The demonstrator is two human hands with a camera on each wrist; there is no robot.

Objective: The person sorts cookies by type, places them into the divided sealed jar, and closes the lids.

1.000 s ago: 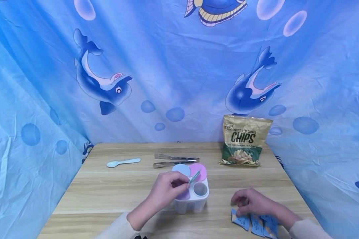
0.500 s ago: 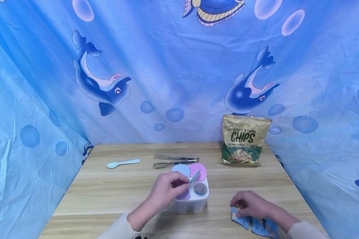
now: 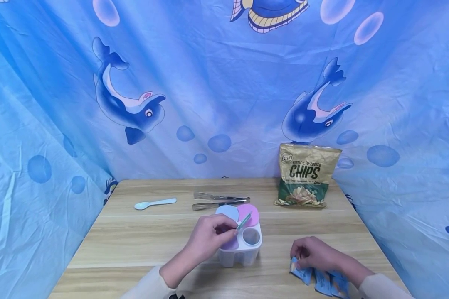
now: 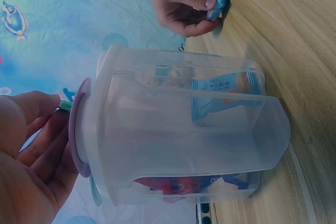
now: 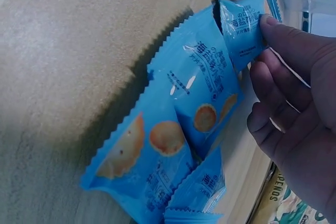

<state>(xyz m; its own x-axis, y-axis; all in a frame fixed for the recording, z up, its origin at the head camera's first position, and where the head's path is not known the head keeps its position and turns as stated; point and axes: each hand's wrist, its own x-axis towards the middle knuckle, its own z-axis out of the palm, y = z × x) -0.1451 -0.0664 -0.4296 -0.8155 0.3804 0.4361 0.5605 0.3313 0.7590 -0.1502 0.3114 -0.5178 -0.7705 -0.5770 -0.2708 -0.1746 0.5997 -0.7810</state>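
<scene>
**Two hands, a lidded plastic box and blue snack packets on a wooden worktop**

At the far left of the worktop (image 3: 134, 241) lies a pale blue spoon (image 3: 155, 203), with metal tongs (image 3: 220, 200) just right of it. In the near middle stands a clear plastic box (image 3: 240, 249) with four round wells; two have open flip lids, pale blue and pink, at the back. The left hand (image 3: 209, 241) rests on the box top, fingers curled, pinching a thin green tab (image 3: 244, 221) at a lid. The box looks stiff, light and smooth, so it may slide; its walls offer the firmest hold. A packet already sits inside.

To the right, the right hand (image 3: 314, 254) pinches the corner of one blue snack packet (image 5: 244, 27) between thumb and forefinger. More packets (image 5: 157, 156) overlap beneath it on the worktop. They appear light, crinkly and slippery; the crimped edge is the best grip. A chips bag (image 3: 307, 175) stands behind.
</scene>
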